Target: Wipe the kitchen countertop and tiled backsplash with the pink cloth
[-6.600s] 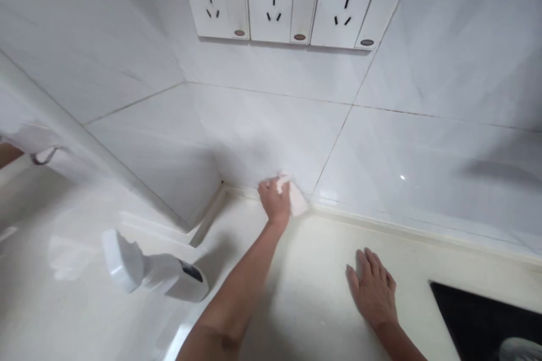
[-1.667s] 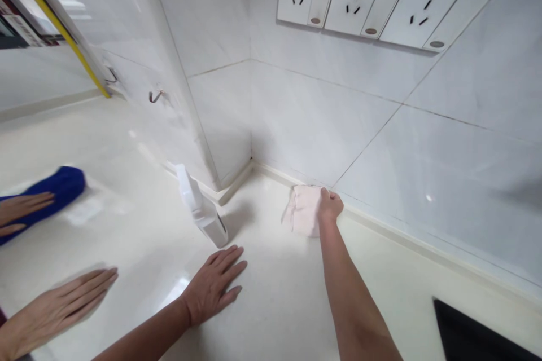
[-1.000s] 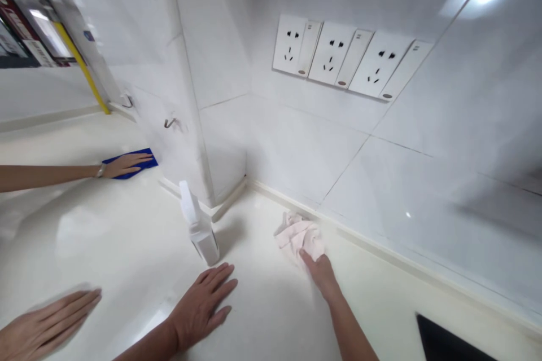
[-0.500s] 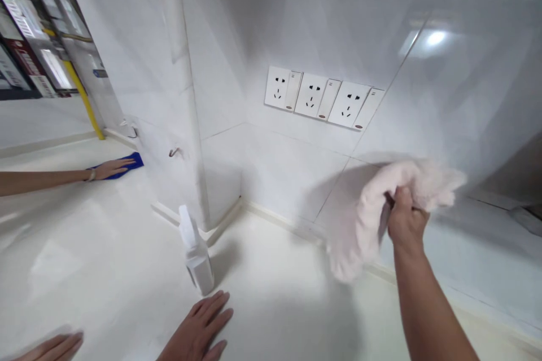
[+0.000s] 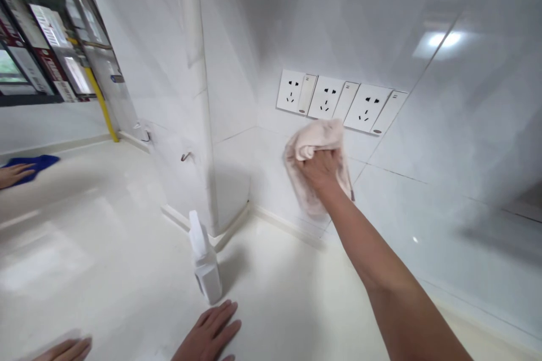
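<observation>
My right hand (image 5: 319, 169) is closed on a pale pink cloth (image 5: 315, 132), which lies bunched against the white wall tiles just under the sockets. Part of the cloth hangs below my fingers and hides the wall behind it. My left hand (image 5: 207, 331) rests flat on the white countertop (image 5: 271, 304), fingers stretched out and holding nothing. Just beyond its fingertips stands a white spray bottle (image 5: 207, 265), upright and close to the wall corner.
Three wall sockets (image 5: 326, 96) sit in a row above the cloth. At the left, a co-worker's hand (image 5: 16, 175) presses a blue cloth (image 5: 40, 166) on the counter; another hand (image 5: 68, 350) lies at the bottom left. A hook (image 5: 185, 157) juts from the pillar near a yellow pipe (image 5: 101, 104).
My right hand has carried the pink cloth left, from the right part of the wall to beneath the sockets. The co-worker's blue cloth has moved left. My left hand stays on the counter.
</observation>
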Motion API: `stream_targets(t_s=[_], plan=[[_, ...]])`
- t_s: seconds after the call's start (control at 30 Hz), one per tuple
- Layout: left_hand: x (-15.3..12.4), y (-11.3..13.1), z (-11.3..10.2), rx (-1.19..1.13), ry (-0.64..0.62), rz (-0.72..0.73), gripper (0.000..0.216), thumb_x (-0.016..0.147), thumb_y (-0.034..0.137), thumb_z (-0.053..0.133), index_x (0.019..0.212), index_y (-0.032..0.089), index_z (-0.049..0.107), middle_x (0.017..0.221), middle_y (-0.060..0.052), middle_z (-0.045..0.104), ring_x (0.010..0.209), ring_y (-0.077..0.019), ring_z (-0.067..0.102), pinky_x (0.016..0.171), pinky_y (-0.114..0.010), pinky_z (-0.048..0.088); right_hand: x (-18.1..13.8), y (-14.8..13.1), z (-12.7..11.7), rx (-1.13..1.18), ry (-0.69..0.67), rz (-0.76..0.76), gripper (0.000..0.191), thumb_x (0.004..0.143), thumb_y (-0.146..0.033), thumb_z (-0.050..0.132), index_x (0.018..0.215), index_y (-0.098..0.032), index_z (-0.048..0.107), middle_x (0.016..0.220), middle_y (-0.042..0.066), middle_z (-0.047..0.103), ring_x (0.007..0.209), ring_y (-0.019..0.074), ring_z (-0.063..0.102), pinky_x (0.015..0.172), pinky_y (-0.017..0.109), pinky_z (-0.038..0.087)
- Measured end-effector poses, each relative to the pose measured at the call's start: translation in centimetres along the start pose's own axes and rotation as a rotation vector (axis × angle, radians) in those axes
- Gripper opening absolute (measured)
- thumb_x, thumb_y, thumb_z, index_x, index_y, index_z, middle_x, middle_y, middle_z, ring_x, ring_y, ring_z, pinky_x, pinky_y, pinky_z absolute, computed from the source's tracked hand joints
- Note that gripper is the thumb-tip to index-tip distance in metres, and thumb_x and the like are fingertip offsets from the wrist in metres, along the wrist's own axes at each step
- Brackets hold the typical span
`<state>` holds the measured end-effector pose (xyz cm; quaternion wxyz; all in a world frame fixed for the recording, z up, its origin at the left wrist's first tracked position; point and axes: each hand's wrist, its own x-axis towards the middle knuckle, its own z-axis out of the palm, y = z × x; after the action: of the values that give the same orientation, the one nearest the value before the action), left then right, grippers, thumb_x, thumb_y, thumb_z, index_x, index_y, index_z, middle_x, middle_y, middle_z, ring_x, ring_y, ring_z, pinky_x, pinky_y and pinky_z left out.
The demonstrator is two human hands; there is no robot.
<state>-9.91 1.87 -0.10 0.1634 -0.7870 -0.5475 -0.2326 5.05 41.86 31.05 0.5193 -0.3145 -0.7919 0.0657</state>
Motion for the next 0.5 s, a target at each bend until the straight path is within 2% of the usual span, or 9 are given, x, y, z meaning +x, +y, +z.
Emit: stream_targets(t_s=[0.1,0.17,0.23,0.33,0.4,0.5], plan=[[0.1,0.1,-0.3,0.010,0.000,0.001,0.061,0.094,0.033,0.060,0.153,0.028,0.048,0.156,-0.010,0.055,0.142,-0.0277,0.053,0.111,-0.042,0.051,2.8,-2.2,3.3,-0.142,-0.211,-0.319,0.026,0.086,-0.035,0.072,0.102,-0.015,0.074,0.117,0.016,0.074,0.145,0.0361,0.042,0.129,0.058,0.001],[0.2,0.0,-0.4,0.021,-0.003,0.001,0.059,0.095,0.034,0.059,0.153,0.030,0.048,0.155,-0.009,0.055,0.141,-0.0270,0.054,0.110,-0.041,0.052,4.1,-3.3,4.5,-0.193,-0.278,-0.470,0.028,0.087,-0.027,0.071,0.114,-0.016,0.071,0.137,0.015,0.067,0.150,0.0332,0.037,0.131,0.056,0.000],[0.2,-0.1,-0.3,0.037,-0.002,0.008,0.059,0.095,0.036,0.060,0.153,0.030,0.048,0.154,-0.009,0.056,0.139,-0.0267,0.055,0.109,-0.040,0.053,4.6,-3.7,4.3,-0.265,-0.321,-0.624,0.033,0.095,-0.019,0.059,0.127,-0.015,0.065,0.153,0.014,0.055,0.155,0.0302,0.030,0.132,0.057,0.003],[0.2,-0.4,-0.2,0.059,0.011,0.032,0.058,0.096,0.041,0.061,0.152,0.029,0.050,0.153,-0.009,0.058,0.136,-0.0262,0.058,0.107,-0.038,0.054,3.8,-2.1,1.3,-0.377,-0.296,-0.725,0.036,0.102,-0.014,0.043,0.133,-0.014,0.062,0.157,0.015,0.050,0.156,0.0283,0.027,0.131,0.057,0.009],[0.3,-0.6,-0.2,0.076,0.013,0.039,0.058,0.096,0.044,0.062,0.151,0.031,0.051,0.153,-0.008,0.058,0.135,-0.0253,0.059,0.107,-0.036,0.054,2.3,0.5,-2.1,-0.458,-0.244,-0.723,0.033,0.103,-0.020,0.045,0.128,-0.014,0.065,0.151,0.016,0.056,0.155,0.0302,0.030,0.131,0.058,0.011],[0.5,-0.8,-0.2,0.099,0.018,0.053,0.058,0.095,0.048,0.063,0.150,0.032,0.053,0.154,-0.005,0.057,0.136,-0.0238,0.058,0.107,-0.034,0.053,-1.0,5.4,-8.5,-0.602,-0.156,-0.649,0.032,0.101,-0.035,0.053,0.117,-0.015,0.071,0.136,0.016,0.066,0.151,0.0358,0.034,0.128,0.064,0.014]])
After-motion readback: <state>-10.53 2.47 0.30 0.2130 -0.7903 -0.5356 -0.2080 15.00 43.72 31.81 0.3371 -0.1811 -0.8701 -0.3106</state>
